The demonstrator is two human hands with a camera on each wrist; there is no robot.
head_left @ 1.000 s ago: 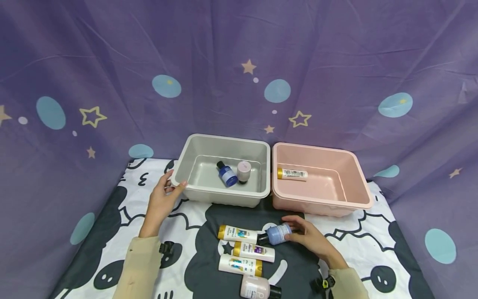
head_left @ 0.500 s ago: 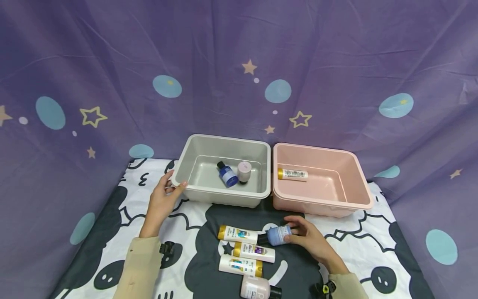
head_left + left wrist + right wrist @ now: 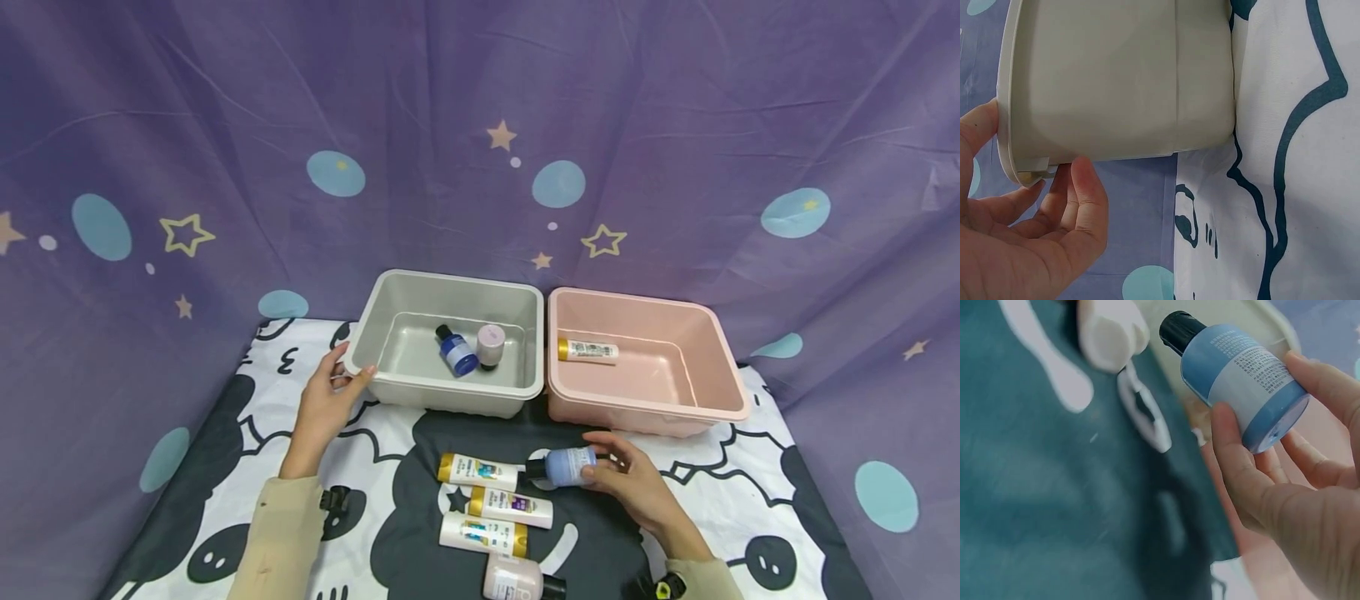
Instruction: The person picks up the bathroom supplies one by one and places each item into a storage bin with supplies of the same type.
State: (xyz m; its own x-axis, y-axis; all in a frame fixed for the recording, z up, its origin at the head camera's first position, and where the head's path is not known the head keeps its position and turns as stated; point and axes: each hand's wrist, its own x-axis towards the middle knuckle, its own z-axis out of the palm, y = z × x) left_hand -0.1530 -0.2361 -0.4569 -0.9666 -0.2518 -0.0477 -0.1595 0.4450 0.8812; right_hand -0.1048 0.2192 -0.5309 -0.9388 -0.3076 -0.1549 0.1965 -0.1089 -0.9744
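My right hand (image 3: pixel 633 483) pinches a light blue bottle (image 3: pixel 567 467) with a black cap by its base end, thumb and fingers on opposite sides. In the right wrist view the bottle (image 3: pixel 1241 381) is tilted, its cap pointing away from the palm and its printed white label showing. At the grey bin (image 3: pixel 450 398), my left hand (image 3: pixel 324 408) grips the near left corner of the rim. The left wrist view shows the thumb over the rim (image 3: pixel 1005 125) and the other fingers curled beneath it. Inside that bin lie a dark blue bottle (image 3: pixel 457 350) and a pale pink bottle (image 3: pixel 491 343).
The pink bin (image 3: pixel 652 408) stands right of the grey one and holds a white tube with a gold cap (image 3: pixel 588 350). On the patterned cloth lie white gold-capped tubes (image 3: pixel 480 472) and a pale pink bottle with a black cap (image 3: pixel 513 577). A purple curtain (image 3: pixel 450 100) hangs behind.
My right hand has lifted the light blue bottle off the cloth and shifted it slightly right, away from the tubes. The left hand has stayed on the grey bin's rim.
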